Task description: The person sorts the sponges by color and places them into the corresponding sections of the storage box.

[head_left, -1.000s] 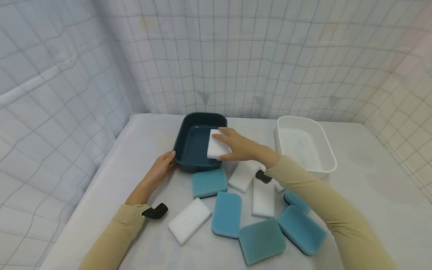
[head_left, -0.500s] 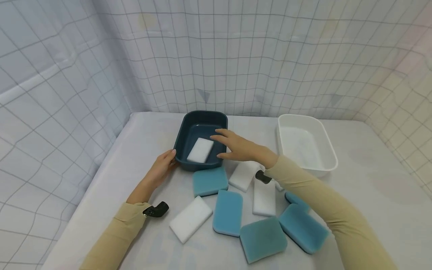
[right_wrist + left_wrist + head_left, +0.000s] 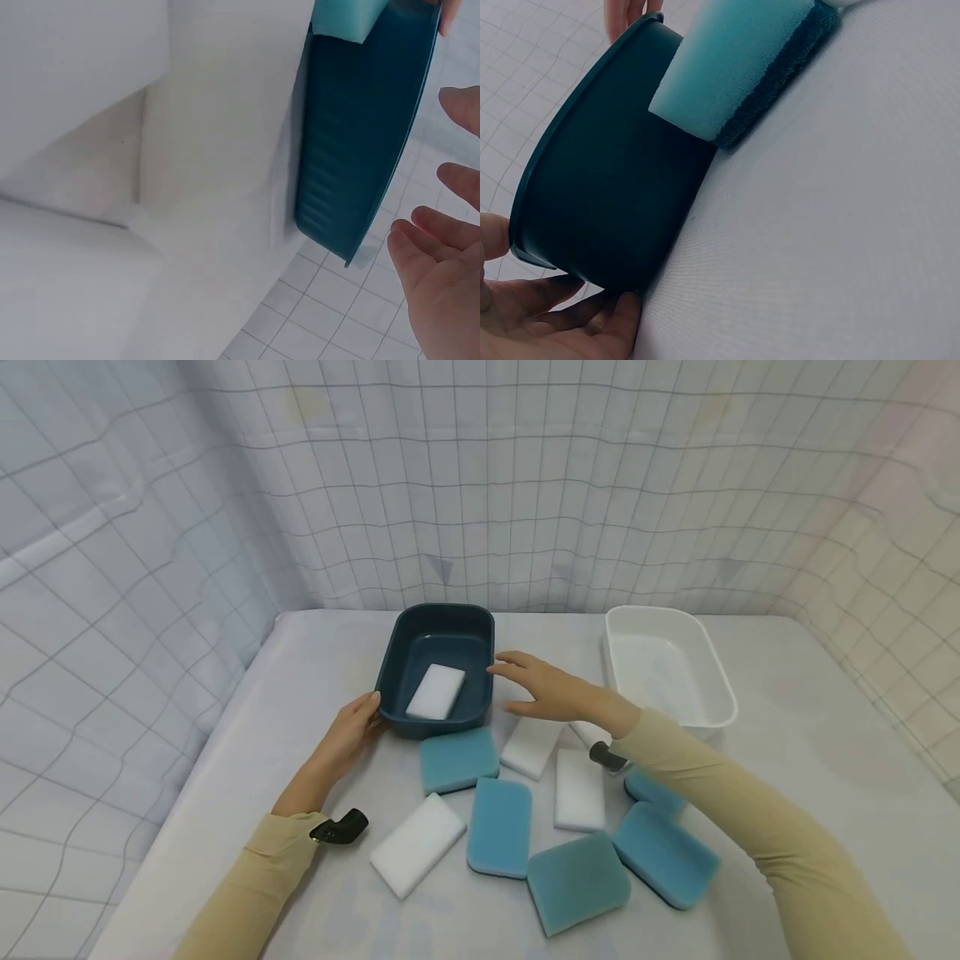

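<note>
A dark blue tub [image 3: 433, 727] stands at the back left with a white melamine sponge [image 3: 437, 692] lying flat in it. My left hand [image 3: 351, 732] holds the tub's near left corner; the left wrist view shows the thumb at the rim [image 3: 511, 236] and fingers against the outside wall. Just right of the tub hovers my right hand [image 3: 551, 691], fingers spread and holding nothing. In the right wrist view, its fingertips [image 3: 401, 232] are apart from the tub. A blue scouring sponge [image 3: 459, 760] with a dark scrubbing side lies against the tub's near side.
An oblong white tub [image 3: 667, 668] stands at the back right. Several blue sponges [image 3: 499, 828] and white sponges [image 3: 417, 845] lie scattered on the white-covered table, some partly under my right forearm. Checked cloth [image 3: 480, 493] hangs behind and at both sides.
My right hand has let go of the white melamine sponge, which dropped into the dark blue tub. The hand then moved right, out past the rim. My left hand stays at the tub's corner.
</note>
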Demonstrator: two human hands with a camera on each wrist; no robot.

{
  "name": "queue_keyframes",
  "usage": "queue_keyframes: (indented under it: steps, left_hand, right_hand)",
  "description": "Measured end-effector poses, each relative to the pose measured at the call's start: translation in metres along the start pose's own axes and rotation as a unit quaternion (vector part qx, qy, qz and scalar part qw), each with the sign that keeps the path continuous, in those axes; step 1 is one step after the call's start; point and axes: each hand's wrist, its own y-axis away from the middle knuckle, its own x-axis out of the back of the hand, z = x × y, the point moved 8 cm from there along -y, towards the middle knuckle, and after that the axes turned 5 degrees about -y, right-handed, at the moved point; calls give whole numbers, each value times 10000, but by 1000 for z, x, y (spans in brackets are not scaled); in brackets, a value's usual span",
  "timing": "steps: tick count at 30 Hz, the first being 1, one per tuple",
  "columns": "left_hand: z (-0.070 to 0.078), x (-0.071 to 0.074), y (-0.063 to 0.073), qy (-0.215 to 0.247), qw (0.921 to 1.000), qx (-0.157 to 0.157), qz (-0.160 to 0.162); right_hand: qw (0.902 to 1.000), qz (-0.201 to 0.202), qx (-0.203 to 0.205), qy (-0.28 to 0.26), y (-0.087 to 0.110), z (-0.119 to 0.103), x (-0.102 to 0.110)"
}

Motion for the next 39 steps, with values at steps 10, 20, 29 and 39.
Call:
queue_keyframes:
  steps: [10, 20, 29, 39]
  left_hand:
    - [-1, 1, 2, -25, 10000, 25, -7]
    - [1, 1, 4, -33, 10000, 8, -23]
    - [2, 1, 2, -62, 9999, -13, -160]
    - [2, 2, -2, -72, 9999, 15, -152]
  right_hand:
    - [9996, -59, -7, 259, 22, -1, 0]
    - [9995, -125, -31, 278, 42, -8, -2]
    - [9992, -101, -113, 367, 59, -8, -5]
    - [9984, -320, -355, 307, 75, -6, -13]
